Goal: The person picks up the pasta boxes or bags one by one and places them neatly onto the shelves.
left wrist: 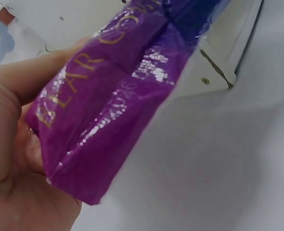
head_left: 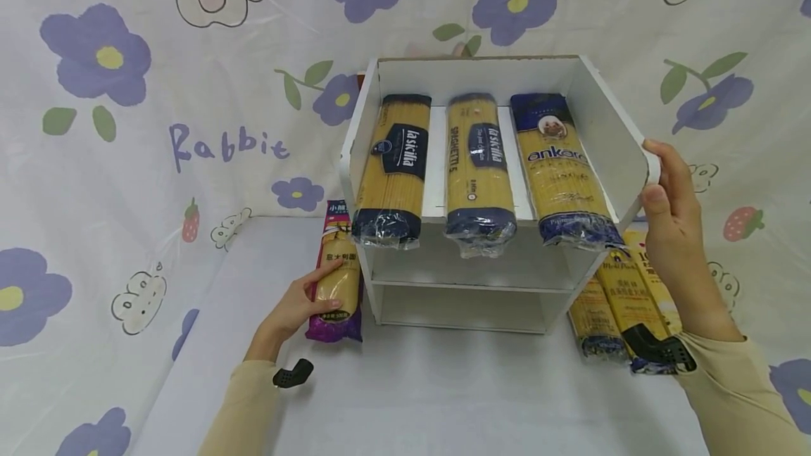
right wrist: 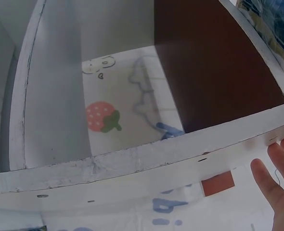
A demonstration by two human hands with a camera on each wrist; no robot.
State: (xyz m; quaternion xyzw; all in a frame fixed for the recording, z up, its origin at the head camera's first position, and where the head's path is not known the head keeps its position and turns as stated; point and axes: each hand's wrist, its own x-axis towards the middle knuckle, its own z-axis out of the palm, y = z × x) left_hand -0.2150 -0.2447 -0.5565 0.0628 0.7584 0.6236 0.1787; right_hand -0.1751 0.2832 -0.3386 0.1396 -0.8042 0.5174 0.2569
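A white shelf unit (head_left: 465,290) stands in the middle of the head view. On its sloping top tier lie two la sicilia spaghetti packets (head_left: 391,181) (head_left: 479,181) and a blue-topped ankara pasta packet (head_left: 564,181). To its left, my left hand (head_left: 294,312) grips a purple-and-pink pasta packet (head_left: 338,280) standing against the side panel. The left wrist view shows the packet's shiny purple end (left wrist: 98,110) in that hand. My right hand (head_left: 681,224) holds the front edge of the unit's upper right panel; its fingers (right wrist: 264,175) are on the outer side.
Several yellow pasta packets (head_left: 624,294) lean beside the unit on the right. A white table surface (head_left: 443,393) lies in front. Behind hangs a cloth (head_left: 222,76) with purple flowers and cartoon prints. Lower tiers of the unit hold no packets in the head view.
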